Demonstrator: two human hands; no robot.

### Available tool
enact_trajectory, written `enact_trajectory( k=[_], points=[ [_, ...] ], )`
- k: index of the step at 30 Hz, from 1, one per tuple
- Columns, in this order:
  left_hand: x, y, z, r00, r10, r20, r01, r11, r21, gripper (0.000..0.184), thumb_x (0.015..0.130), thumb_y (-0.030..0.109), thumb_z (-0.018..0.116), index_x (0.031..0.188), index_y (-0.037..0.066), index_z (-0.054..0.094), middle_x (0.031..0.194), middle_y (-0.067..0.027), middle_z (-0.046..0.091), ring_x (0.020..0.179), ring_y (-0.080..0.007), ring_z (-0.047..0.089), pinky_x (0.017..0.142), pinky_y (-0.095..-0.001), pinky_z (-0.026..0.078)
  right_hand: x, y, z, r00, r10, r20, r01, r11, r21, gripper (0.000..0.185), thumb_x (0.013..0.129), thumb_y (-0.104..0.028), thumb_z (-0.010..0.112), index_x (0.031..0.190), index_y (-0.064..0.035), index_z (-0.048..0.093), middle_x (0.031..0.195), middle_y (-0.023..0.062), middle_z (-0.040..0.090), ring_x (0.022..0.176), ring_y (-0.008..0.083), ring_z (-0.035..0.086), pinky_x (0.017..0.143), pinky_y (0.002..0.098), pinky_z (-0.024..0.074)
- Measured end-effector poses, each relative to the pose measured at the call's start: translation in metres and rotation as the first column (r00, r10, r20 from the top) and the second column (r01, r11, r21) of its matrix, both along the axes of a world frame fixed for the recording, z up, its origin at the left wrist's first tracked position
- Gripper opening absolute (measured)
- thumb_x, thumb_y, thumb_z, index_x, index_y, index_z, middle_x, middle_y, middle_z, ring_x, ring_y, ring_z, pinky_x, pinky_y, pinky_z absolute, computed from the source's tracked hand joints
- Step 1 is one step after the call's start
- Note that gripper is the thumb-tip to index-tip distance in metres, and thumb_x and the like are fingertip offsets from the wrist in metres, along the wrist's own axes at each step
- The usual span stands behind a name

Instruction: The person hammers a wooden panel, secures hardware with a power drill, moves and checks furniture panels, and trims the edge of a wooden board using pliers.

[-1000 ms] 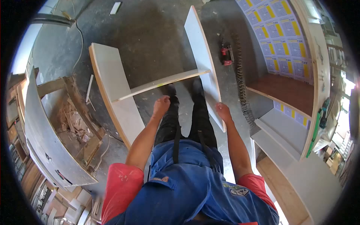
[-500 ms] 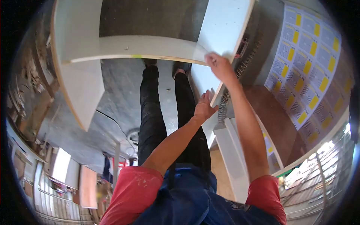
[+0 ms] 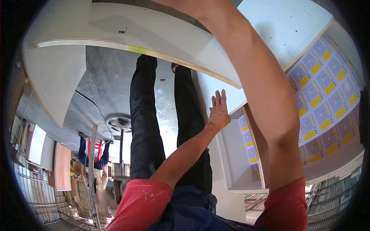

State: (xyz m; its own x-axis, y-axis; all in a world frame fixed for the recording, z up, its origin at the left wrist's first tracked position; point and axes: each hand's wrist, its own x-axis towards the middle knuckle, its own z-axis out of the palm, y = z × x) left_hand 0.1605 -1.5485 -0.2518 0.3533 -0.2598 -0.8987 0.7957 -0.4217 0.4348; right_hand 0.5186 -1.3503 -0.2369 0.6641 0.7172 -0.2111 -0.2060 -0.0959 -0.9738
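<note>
My left hand lies with its fingers stretched out against the lower part of a white right-hand panel, near its edge. Up at the top edge of the view is my right hand, above a long white crosspiece; its fingers are cut off by the frame. The crosspiece joins a left white panel and has a yellow-green mark on its front edge. A small dark metal piece lies on the crosspiece. Several small holes dot the right-hand panel.
To the right stands a white open box, beside a board covered with AKU-printed sheeting. A small piece lies on the grey floor. A cable runs toward a round metal base. Another person is in the background.
My right hand has moved from the right-hand panel's edge up and left, past the crosspiece. My left hand remains at the panel with straighter fingers. The view has shifted, showing another person.
</note>
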Motion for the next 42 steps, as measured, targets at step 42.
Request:
enact_trajectory(
  k=[42],
  points=[
    [0.01,-0.001,0.0,0.968,0.251,-0.031,-0.252,0.966,-0.058,0.102,0.064,-0.008,0.066,0.152,0.003,0.016,0.157,-0.0309,0.003,0.145,-0.053,0.003,0.1,-0.0783,0.024,-0.103,-0.233,-0.229,0.984,0.109,-0.141,-0.168,0.308,-0.936,0.064,0.1,-0.047,0.038,0.08,0.0075,0.065,0.075,0.0311,0.062,0.081,0.0447,0.065,0.079,0.0515,0.047]
  ],
)
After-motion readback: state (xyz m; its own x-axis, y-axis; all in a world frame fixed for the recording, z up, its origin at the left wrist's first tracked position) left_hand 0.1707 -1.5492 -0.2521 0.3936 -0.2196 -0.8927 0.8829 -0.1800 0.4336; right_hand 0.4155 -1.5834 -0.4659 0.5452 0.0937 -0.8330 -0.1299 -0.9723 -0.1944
